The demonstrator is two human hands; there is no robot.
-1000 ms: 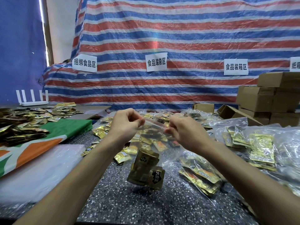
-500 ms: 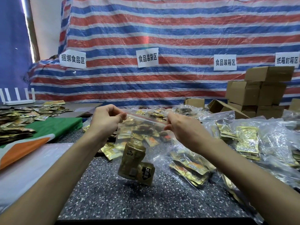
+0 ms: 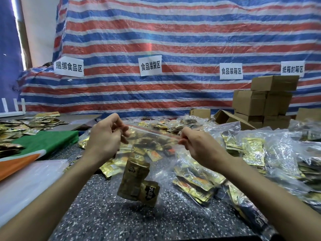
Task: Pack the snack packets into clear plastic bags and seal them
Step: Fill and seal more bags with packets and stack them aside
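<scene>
Sealing of a filled bag, head view. At centre frame the clear plastic bag (image 3: 157, 148) hangs in the air above the speckled surface (image 3: 104, 216), held by its top edge, where the red-lined zip strip (image 3: 153, 130) runs taut from upper left to lower right. The left hand (image 3: 106, 136) pinches the strip's left end between thumb and curled fingers; the right hand (image 3: 199, 146) pinches its right end in the same way. Two dark gold snack packets (image 3: 137, 180) lie at the bottom of the bag, slightly left of centre. Compared with the view one second earlier, the hands have drawn apart along the strip, from close together near its middle to its two ends, and the packets have kept their place in the bag. This suggests that the closure has been pressed shut outward from the centre and that the seal is at or near completion, although the frame does not show whether the tracks are fully engaged. Finished filled bags (image 3: 196, 181) lie heaped at lower right, loose packets (image 3: 111, 168) behind the held bag, and cardboard boxes (image 3: 260, 101) at the right edge.
</scene>
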